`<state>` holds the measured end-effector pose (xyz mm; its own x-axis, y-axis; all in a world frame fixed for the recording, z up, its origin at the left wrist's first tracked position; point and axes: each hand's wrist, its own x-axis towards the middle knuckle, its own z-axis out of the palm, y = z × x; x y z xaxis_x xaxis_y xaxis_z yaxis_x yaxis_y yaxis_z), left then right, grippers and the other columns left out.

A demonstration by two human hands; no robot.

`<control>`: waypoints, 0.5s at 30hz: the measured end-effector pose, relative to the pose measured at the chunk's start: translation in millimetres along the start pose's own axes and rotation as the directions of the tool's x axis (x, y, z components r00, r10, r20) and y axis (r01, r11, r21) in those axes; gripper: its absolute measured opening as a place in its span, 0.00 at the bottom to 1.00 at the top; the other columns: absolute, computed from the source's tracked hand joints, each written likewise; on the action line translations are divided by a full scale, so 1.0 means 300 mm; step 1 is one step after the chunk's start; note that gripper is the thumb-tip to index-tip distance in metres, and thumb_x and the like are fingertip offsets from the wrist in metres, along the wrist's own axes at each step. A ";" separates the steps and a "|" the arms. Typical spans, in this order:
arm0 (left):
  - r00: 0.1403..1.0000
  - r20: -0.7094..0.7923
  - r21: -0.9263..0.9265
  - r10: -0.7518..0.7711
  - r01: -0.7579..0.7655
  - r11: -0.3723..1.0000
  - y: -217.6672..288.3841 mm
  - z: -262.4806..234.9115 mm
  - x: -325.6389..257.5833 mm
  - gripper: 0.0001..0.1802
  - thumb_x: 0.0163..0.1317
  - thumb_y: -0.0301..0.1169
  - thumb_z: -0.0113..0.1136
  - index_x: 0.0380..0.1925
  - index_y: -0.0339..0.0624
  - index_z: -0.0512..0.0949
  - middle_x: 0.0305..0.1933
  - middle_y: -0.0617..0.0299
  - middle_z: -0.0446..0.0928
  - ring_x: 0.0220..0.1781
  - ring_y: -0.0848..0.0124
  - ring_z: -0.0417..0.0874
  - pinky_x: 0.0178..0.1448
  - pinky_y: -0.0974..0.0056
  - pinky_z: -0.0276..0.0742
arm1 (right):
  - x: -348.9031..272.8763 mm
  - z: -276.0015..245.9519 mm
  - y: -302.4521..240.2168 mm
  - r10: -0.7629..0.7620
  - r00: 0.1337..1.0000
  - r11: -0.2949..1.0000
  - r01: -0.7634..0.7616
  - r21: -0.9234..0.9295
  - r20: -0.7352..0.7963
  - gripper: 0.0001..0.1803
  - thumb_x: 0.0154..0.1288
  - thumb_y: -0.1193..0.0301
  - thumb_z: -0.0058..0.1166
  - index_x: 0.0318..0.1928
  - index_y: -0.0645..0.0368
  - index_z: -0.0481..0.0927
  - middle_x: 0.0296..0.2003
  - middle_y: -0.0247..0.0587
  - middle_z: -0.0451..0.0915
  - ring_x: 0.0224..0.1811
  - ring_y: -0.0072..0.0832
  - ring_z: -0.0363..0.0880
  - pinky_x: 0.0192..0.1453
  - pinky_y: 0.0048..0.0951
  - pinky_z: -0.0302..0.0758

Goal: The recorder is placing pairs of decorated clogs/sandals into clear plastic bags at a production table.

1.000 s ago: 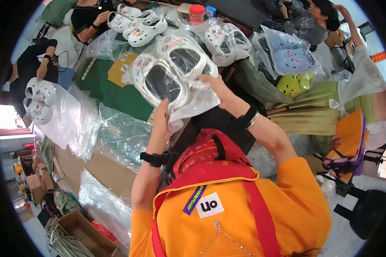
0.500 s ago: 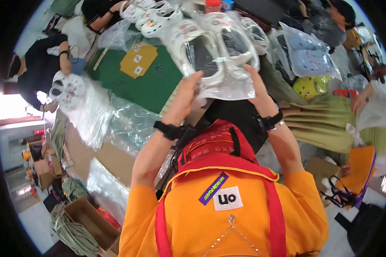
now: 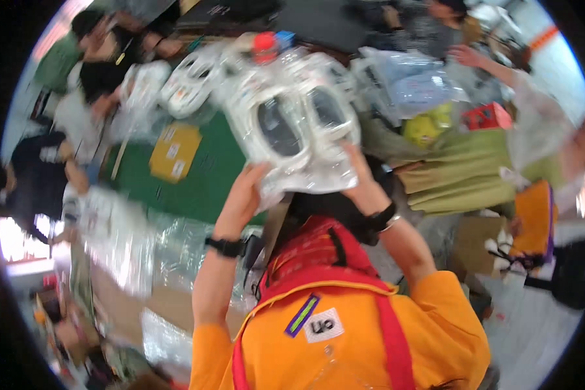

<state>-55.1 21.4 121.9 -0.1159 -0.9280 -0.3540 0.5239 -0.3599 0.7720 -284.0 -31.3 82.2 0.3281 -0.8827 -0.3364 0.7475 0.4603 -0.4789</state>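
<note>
A pair of white clogs [image 3: 307, 136] lies inside a clear plastic bag [image 3: 312, 179] in front of me, over the near edge of the green table. Gripping the bag's near left side is my left hand [image 3: 246, 188], its fingers partly hidden by the plastic. My right hand [image 3: 363, 177] holds the near right side, thumb on top. Dark insides show through the openings of both clogs, whose heels point toward me. Beyond them stand a red-capped container [image 3: 265, 49] and a small blue item [image 3: 285, 39]. Motion blurs the picture somewhat.
More white clogs [image 3: 187, 88] lie back left, near a co-worker. A yellow plaque [image 3: 175, 153] marks the green tabletop [image 3: 208, 179]. Loose clear bags [image 3: 182, 244] spread left. Bagged pale blue clogs [image 3: 416, 91] and a yellow item [image 3: 428, 127] sit right, near another person's hand [image 3: 471, 57].
The whole view has shifted, so the table and people appear moved. My hands still grip the bagged clogs, now lower and further left in the picture.
</note>
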 end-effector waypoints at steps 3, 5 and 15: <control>0.997 0.017 -0.030 -0.078 0.079 0.996 0.024 0.008 -0.038 0.17 0.61 0.32 0.47 0.48 0.35 0.65 0.47 0.57 0.71 0.49 0.66 0.74 0.51 0.61 0.71 | -0.025 0.018 0.002 0.107 0.994 0.992 -0.109 0.064 0.030 0.21 0.58 0.63 0.50 0.51 0.57 0.66 0.45 0.42 0.74 0.46 0.35 0.74 0.53 0.40 0.72; 0.996 0.058 -0.097 -0.068 0.073 0.993 0.008 -0.016 -0.046 0.18 0.64 0.36 0.40 0.49 0.35 0.65 0.48 0.56 0.71 0.49 0.64 0.74 0.53 0.59 0.71 | -0.060 0.059 -0.007 0.064 0.998 0.998 -0.064 0.016 -0.015 0.25 0.54 0.68 0.54 0.52 0.58 0.64 0.44 0.42 0.73 0.45 0.33 0.74 0.51 0.38 0.73; 0.979 -0.038 0.032 -0.199 0.200 0.979 -0.063 0.105 0.051 0.21 0.63 0.42 0.43 0.46 0.35 0.70 0.44 0.54 0.75 0.44 0.63 0.78 0.48 0.59 0.73 | -0.069 0.064 -0.061 -0.224 0.967 0.925 0.172 -0.337 -0.121 0.40 0.47 0.74 0.60 0.57 0.60 0.50 0.49 0.43 0.64 0.50 0.30 0.67 0.52 0.34 0.69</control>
<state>-93.3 11.0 118.4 -0.1856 -0.8336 -0.5202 0.4631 -0.5411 0.7019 -293.3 -23.1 113.5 0.0800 -0.9454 -0.3158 0.5536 0.3056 -0.7747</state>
